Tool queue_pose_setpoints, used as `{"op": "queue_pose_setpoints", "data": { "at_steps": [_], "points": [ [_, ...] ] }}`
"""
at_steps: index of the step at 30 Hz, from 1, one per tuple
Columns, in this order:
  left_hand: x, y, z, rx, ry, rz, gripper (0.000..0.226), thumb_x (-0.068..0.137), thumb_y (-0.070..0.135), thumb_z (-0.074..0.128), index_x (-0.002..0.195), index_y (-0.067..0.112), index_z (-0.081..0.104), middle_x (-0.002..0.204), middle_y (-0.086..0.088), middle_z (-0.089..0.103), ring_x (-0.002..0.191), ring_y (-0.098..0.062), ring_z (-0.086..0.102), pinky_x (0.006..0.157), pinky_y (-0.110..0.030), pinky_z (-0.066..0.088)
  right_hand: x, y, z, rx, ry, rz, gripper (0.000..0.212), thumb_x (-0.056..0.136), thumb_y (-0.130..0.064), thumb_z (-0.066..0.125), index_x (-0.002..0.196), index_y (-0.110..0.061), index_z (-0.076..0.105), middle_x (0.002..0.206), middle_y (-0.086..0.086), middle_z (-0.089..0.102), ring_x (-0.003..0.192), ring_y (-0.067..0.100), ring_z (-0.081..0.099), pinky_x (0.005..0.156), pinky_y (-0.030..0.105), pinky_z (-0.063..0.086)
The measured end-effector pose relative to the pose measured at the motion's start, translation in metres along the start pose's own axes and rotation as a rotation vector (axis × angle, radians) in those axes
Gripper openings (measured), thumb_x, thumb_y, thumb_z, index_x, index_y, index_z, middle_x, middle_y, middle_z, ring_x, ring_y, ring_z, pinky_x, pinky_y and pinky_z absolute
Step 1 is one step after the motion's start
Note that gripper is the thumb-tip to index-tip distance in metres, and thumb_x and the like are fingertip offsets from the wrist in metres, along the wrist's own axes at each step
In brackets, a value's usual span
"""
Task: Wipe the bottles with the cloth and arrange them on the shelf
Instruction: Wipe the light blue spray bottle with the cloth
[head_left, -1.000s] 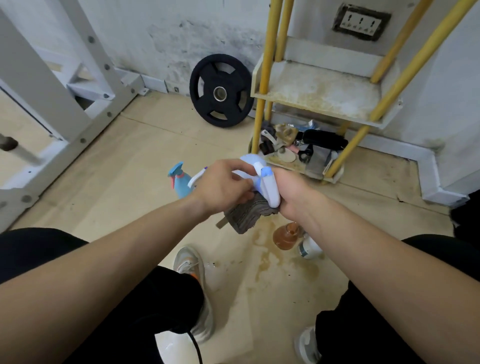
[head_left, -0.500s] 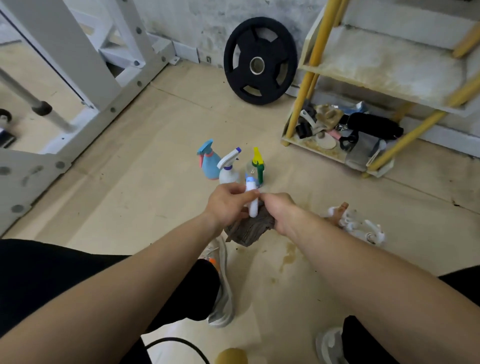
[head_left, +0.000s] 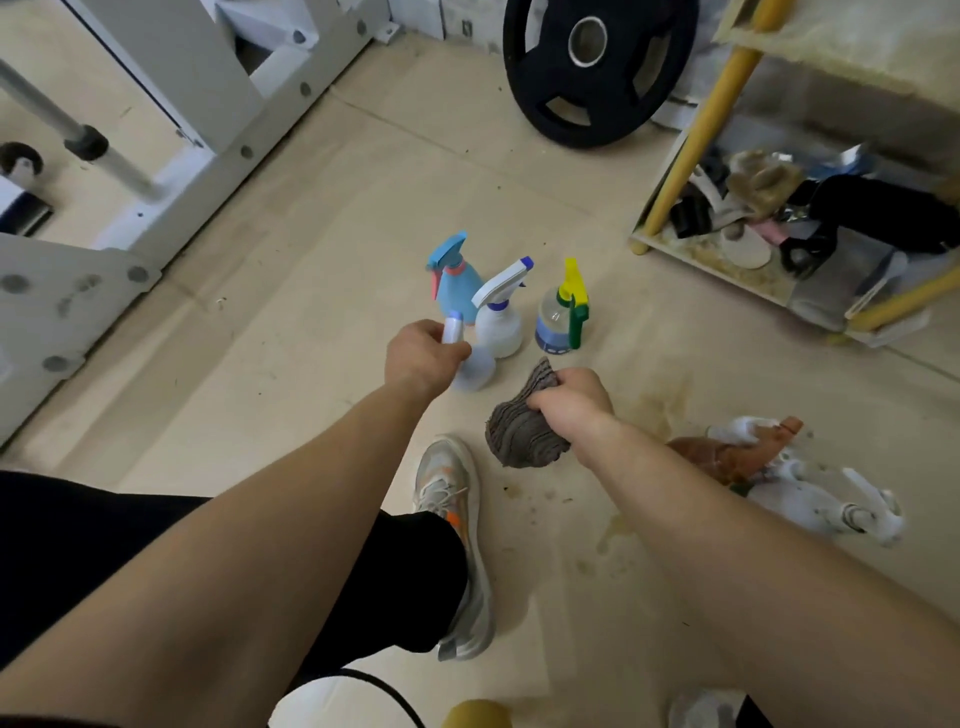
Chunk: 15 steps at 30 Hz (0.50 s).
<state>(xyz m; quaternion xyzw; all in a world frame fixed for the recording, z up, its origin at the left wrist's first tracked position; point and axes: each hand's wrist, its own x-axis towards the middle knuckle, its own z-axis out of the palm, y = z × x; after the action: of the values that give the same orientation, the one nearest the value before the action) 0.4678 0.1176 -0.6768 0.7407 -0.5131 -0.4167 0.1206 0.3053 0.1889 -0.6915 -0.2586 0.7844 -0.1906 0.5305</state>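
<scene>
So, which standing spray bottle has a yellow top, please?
The clear bottle nearest the shelf, with a green trigger; the others have blue or white tops.

floor: pale boards, stained | black weight plate | white metal frame

I see the left hand gripping a small pale-blue plastic spray bottle, tilted, at 7 o'clock of an upright translucent white-triggered spray bottle. The right hand clutches a bunched grey ribbed cloth. At its 4 o'clock, a brown plastic bottle lies tipped on the beige floor.
</scene>
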Motion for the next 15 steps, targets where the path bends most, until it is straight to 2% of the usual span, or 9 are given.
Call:
{"op": "queue_pose_setpoints", "data": {
  "at_steps": [4,6,10,13,15],
  "points": [
    [0.023,-0.004,-0.005,0.136,0.04,0.086,0.008,0.088,0.022,0.064,0.094,0.019,0.07,0.08,-0.002,0.062,0.073,-0.024,0.056,0.057,-0.026,0.041,0.015,-0.003,0.01,-0.04,-0.029,-0.035,0.014,0.085,-0.008,0.064,0.097,-0.009,0.072,0.096,0.014,0.073,0.089,0.035,0.07,0.087,0.048,0.06],
    [0.031,-0.004,-0.007,0.151,0.073,0.107,0.011,0.092,0.027,0.06,0.09,0.02,0.069,0.08,-0.002,0.063,0.073,-0.025,0.056,0.053,-0.025,0.037,0.02,-0.003,0.012,-0.048,-0.031,-0.036,0.014,0.085,-0.007,0.064,0.097,-0.009,0.072,0.096,0.015,0.073,0.09,0.035,0.07,0.088,0.048,0.06],
    [0.044,0.001,-0.01,0.099,0.138,0.091,0.018,0.093,0.028,0.057,0.094,0.017,0.072,0.082,-0.003,0.066,0.072,-0.025,0.057,0.055,-0.026,0.038,0.027,0.002,0.011,-0.053,-0.037,-0.035,0.008,0.088,-0.006,0.063,0.09,-0.011,0.069,0.094,0.015,0.073,0.09,0.035,0.07,0.088,0.049,0.06],
    [0.048,0.004,-0.011,0.041,0.156,0.092,0.017,0.094,0.027,0.056,0.092,0.021,0.072,0.073,0.004,0.064,0.065,-0.016,0.055,0.054,-0.024,0.04,0.03,0.007,0.009,-0.048,-0.034,-0.028,0.013,0.089,-0.005,0.063,0.082,-0.017,0.066,0.093,0.013,0.072,0.089,0.034,0.07,0.087,0.048,0.06],
    [0.05,0.005,-0.011,0.033,0.148,0.097,0.017,0.094,0.029,0.056,0.089,0.021,0.071,0.071,0.006,0.064,0.067,-0.017,0.056,0.058,-0.025,0.045,0.03,0.009,0.007,-0.052,-0.032,-0.028,0.013,0.089,-0.005,0.063,0.084,-0.016,0.067,0.094,0.013,0.072,0.089,0.034,0.069,0.087,0.048,0.061]
  ]
}}
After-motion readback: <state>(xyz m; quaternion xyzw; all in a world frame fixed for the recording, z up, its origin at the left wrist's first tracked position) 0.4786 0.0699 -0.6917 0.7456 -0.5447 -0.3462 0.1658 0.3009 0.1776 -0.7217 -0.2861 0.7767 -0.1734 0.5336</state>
